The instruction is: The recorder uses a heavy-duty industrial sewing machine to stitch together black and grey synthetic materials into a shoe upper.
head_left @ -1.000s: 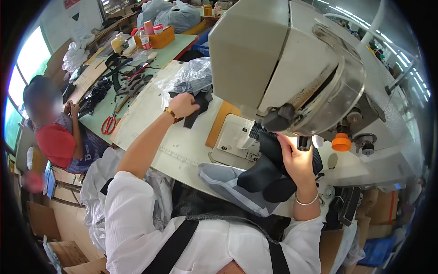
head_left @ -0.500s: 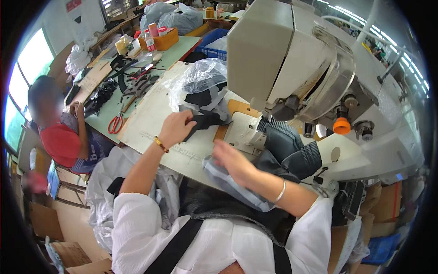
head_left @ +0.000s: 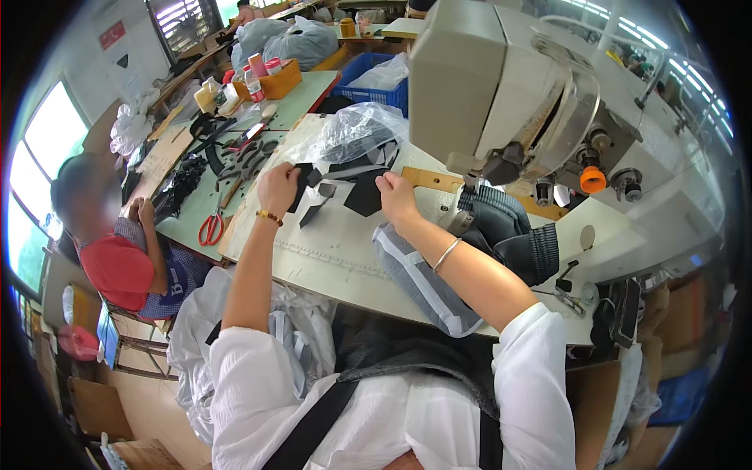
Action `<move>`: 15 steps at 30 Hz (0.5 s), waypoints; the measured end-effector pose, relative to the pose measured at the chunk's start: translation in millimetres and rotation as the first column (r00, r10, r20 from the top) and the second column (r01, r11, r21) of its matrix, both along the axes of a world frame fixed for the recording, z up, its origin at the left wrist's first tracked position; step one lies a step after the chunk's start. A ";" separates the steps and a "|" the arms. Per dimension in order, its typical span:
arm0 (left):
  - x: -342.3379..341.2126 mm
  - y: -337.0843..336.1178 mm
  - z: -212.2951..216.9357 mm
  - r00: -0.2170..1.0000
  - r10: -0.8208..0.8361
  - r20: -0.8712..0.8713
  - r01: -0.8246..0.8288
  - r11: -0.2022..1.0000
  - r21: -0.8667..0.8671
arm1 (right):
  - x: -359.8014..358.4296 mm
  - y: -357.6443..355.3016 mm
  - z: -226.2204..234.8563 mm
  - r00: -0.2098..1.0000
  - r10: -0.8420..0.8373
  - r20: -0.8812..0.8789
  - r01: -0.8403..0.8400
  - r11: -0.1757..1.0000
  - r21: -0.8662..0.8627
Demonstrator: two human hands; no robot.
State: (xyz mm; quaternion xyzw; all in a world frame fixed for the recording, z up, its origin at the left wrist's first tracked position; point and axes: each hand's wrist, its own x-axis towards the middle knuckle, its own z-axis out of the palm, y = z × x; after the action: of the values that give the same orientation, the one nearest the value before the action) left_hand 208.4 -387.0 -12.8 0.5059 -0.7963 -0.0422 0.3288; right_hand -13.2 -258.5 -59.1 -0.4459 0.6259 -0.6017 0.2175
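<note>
1. The left hand [head_left: 278, 188] is closed on a black fabric piece [head_left: 301, 186]; the fingers pinch its edge, just in front of the clear plastic bag [head_left: 352, 137].
2. The right hand [head_left: 395, 196] rests with its fingers together on a second black piece [head_left: 362, 196]. I cannot tell if it grips the piece or only presses it on the table [head_left: 337, 251].
3. Both pieces lie on the pale table, to the left of the sewing machine [head_left: 501, 86] and near the bag, which holds more dark pieces.
4. In my judgement, to do this step well the person should take only one piece in each hand, keep the edges flat and not folded, and match them before bringing them to the needle.
5. The grey cloth [head_left: 423, 274] hangs over the table edge; it should stay away from the loose pieces.
6. Count: two hands at work, two black pieces in hand, one grey folded piece [head_left: 317, 210] between them, one bag, one machine.
7. On the green table behind lie one pair of red scissors [head_left: 210, 229] and some dark tools; I cannot count them exactly.
8. One other person [head_left: 117, 251] sits at the left, in red.
</note>
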 end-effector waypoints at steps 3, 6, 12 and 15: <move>-16.3 0.5 -10.1 0.965 -0.259 0.045 0.253 0.962 0.106 | 0.4 -2.0 3.1 0.984 0.148 0.102 -0.154 0.987 0.049; -40.5 7.2 -16.4 0.728 -0.626 0.280 0.659 0.751 -0.036 | 3.6 2.1 11.4 0.938 0.191 0.290 -0.236 0.963 0.128; -96.9 -23.9 -26.1 0.735 -0.669 0.108 0.646 0.740 0.186 | 12.3 13.5 27.8 0.884 0.442 0.152 -0.416 0.892 -0.178; -105.1 -39.2 -30.7 0.700 -0.625 0.344 0.540 0.779 0.317 | 12.7 21.8 46.3 0.852 0.519 0.074 -0.501 0.848 -0.175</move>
State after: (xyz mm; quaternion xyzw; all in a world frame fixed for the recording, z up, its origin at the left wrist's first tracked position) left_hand 103.3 -426.2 -43.5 0.2518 -0.9597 -0.1080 0.0634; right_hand -0.6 -236.7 -12.8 -0.5746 0.4241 -0.5928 0.3723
